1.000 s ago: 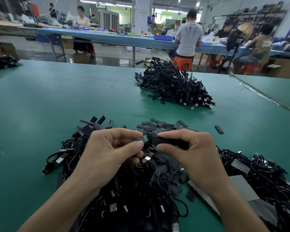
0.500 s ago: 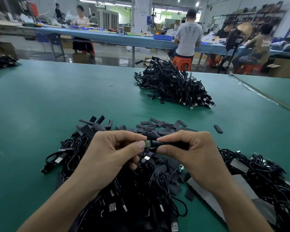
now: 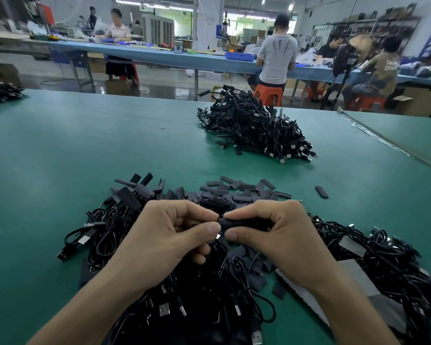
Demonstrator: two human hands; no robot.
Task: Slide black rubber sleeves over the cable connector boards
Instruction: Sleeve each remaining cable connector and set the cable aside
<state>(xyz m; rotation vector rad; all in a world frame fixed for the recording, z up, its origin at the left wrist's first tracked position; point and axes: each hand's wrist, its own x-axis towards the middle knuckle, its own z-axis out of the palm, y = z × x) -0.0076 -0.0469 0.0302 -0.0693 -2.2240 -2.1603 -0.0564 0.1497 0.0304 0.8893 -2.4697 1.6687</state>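
Left hand: in the head view the left hand [image 3: 169, 235] is curled, with thumb and forefinger pinched at the left end of the black rubber sleeve [image 3: 237, 224]. What lies under the tips is hidden.
Right hand: the right hand [image 3: 281, 232] is closed in a pinch on the sleeve's right part.
Task's thing: the sleeve is held level between both hands, above the near cable pile [image 3: 184, 295]. No connector board is seen, so it is judged covered.
Step done well: the sleeve is best kept in line with the board and pushed straight, the cable being held firm against the push.
Supplies: loose sleeves [image 3: 234, 190] are heaped just beyond the hands, and a second cable pile [image 3: 254, 128] lies farther off on the green table [image 3: 60, 158].
Writing: pale letters are seen on a far worker's shirt [image 3: 390, 67], too blurred to be read.
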